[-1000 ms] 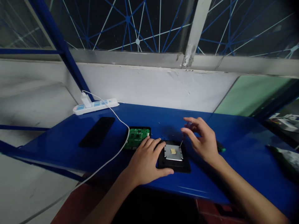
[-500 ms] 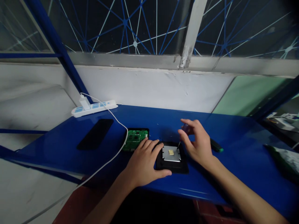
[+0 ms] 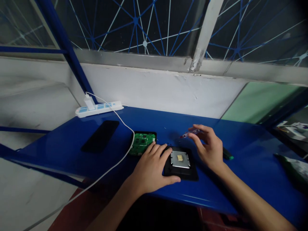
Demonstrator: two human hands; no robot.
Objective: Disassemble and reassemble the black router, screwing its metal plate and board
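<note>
My right hand (image 3: 208, 147) pinches a small screwdriver with a clear purplish handle (image 3: 193, 132). Its tip points left, above the table and apart from the black cover (image 3: 185, 173). On that cover lies a silver metal plate (image 3: 176, 163) with a yellowish pad (image 3: 180, 158) in its middle. My left hand (image 3: 154, 168) rests with spread fingers along the cover's left side, thumb near its front edge. Just beyond those fingers, a green circuit board (image 3: 141, 141) sits in a black housing, partly hidden by my hand and a cable.
A white power strip (image 3: 99, 109) with a plugged-in charger stands at the back left. Its white cable (image 3: 115, 162) runs across the table. A dark flat slab (image 3: 100, 136) lies at left. A black-and-green tool (image 3: 227, 154) lies behind my right hand; a green-and-silver bag (image 3: 292, 170) is at far right.
My right hand has lifted the screwdriver away from the metal plate's corner and tipped it from upright to nearly level. The left hand stays on the cover. The view has shifted slightly.
</note>
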